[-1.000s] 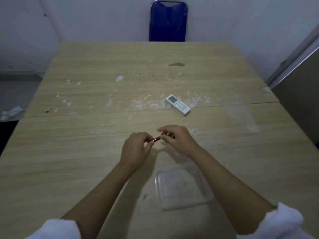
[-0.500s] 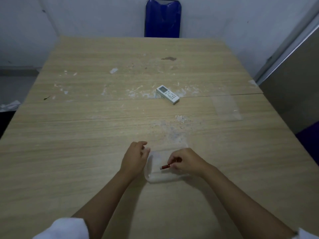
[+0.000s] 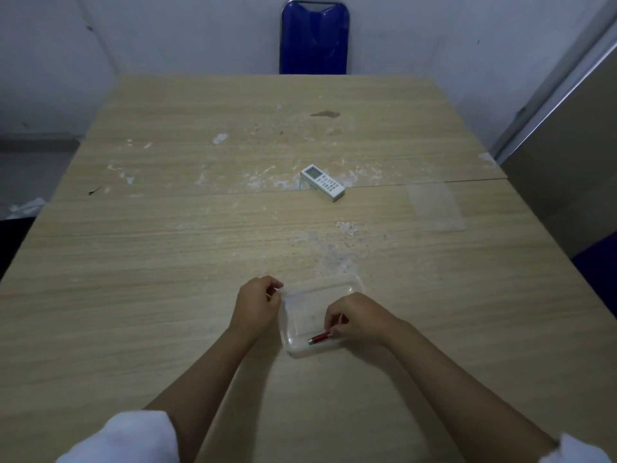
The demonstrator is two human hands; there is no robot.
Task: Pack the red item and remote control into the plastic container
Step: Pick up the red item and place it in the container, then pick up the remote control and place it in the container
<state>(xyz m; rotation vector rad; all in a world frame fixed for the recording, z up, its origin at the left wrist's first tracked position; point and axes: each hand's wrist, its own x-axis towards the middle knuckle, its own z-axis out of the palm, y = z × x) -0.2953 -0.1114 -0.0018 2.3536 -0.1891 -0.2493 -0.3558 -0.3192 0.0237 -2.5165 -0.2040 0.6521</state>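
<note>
A clear plastic container [image 3: 302, 304] sits on the wooden table near me. A small red cylindrical item [image 3: 319, 338] lies low inside the container near its front wall, and my right hand [image 3: 355, 317] pinches its right end. My left hand [image 3: 256, 304] rests against the container's left rim, fingers curled on the edge. The white remote control [image 3: 322, 182] lies flat farther back on the table, well beyond both hands, its screen end pointing away.
The table [image 3: 167, 262] has scuffed white patches around the middle. A blue chair [image 3: 314, 38] stands at the far edge. A grey panel [image 3: 567, 162] runs along the right side. Floor shows at the left.
Both hands came back from mid-table to the container. The red item went from being held between both hands to being lowered into the container by my right hand. My left hand now holds the rim.
</note>
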